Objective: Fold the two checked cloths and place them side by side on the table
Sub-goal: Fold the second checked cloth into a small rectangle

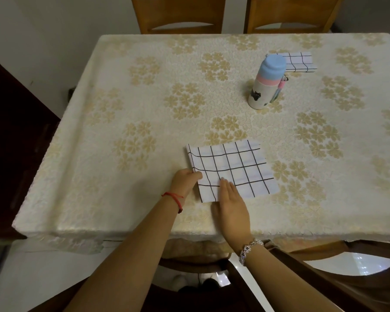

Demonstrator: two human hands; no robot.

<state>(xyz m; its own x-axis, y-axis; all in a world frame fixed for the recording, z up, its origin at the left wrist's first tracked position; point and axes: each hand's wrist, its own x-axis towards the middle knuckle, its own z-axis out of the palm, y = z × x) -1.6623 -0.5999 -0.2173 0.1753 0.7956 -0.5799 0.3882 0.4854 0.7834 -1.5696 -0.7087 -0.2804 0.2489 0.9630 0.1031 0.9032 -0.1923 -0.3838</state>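
A white cloth with a black check (234, 167) lies folded into a rough square near the front of the table (122, 109). My left hand (185, 182) grips its left edge, fingers curled around the fold. My right hand (232, 206) lies flat with straight fingers, pressing on the cloth's near edge. The second checked cloth (300, 61) sits folded into a small rectangle at the far right, partly hidden behind a bottle.
A flask with a blue lid and pink band (266, 83) stands upright right of centre, in front of the second cloth. Two wooden chairs (180, 16) stand beyond the far edge. A dark cabinet (14, 131) is on the left.
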